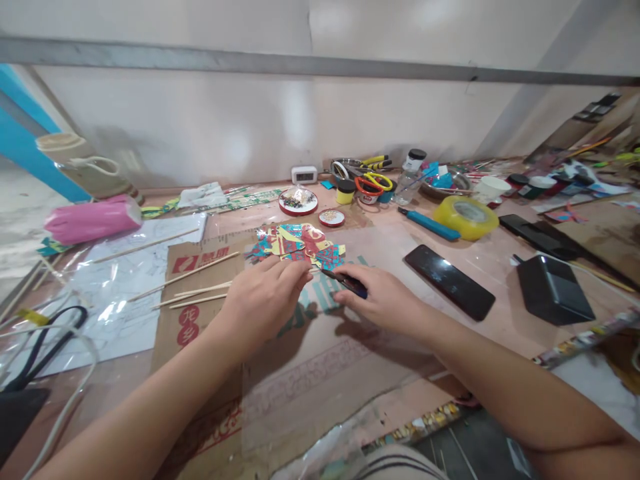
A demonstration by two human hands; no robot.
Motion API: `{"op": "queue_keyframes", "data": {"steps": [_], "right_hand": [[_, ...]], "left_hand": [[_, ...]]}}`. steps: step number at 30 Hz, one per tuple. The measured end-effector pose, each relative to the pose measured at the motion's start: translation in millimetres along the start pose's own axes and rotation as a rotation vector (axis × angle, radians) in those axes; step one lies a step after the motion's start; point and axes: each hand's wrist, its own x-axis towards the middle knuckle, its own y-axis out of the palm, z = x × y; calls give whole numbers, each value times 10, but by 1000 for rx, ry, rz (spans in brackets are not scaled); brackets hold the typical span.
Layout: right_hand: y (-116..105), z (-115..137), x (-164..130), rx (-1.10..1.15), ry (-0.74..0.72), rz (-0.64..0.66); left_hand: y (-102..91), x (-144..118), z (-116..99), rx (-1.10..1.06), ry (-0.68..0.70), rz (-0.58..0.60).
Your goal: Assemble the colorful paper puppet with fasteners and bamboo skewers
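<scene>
The fingers of the right hand (384, 297) grip a slim, dark, partly covered tool (354, 284); whether the left hand (265, 290) pinches anything cannot be told, flat red-blue-yellow patterned cut-outs (300, 243) lying just beyond its fingers.

The left hand (265, 293) is hiding its own fingertips; the right hand (383, 297) is covering part of a dark tool (356, 285). The left edge is cutting off a black object (20, 417). Bits (331, 216) are appearing too tiny to identify.
</scene>
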Motion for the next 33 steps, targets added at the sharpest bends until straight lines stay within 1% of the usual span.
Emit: {"op": "queue_keyframes", "data": {"steps": [1, 3, 5, 7, 10, 14, 17, 22, 28, 33], "right_hand": [[13, -16, 0, -46, -19, -53], [32, -49, -1, -123, -70, -137], [44, -77, -6, -183, -124, -196], [51, -92, -12, -218, -160, -221], [55, -90, -19, -235, -177, -221], [50, -75, -22, -219, -148, -201], [45, -76, -21, -208, -132, -180], [48, -86, -21, -228, -135, -188], [43, -65, -22, -236, -122, -155], [29, -33, -30, -187, -97, -110]], "left_hand": [[1, 11, -3, -25, -38, 4], [-8, 22, -3, -72, -88, 52], [-22, 26, -1, -101, -97, 89], [-34, 31, -3, -113, -87, 83], [-37, 40, -16, -106, -68, 58], [-26, 47, -31, -74, -49, 42], [-22, 46, -32, -59, -37, 39], [-28, 46, -30, -58, -26, 30], [-18, 41, -22, -65, -21, 32], [11, 9, 0, -93, 24, -18]]}}
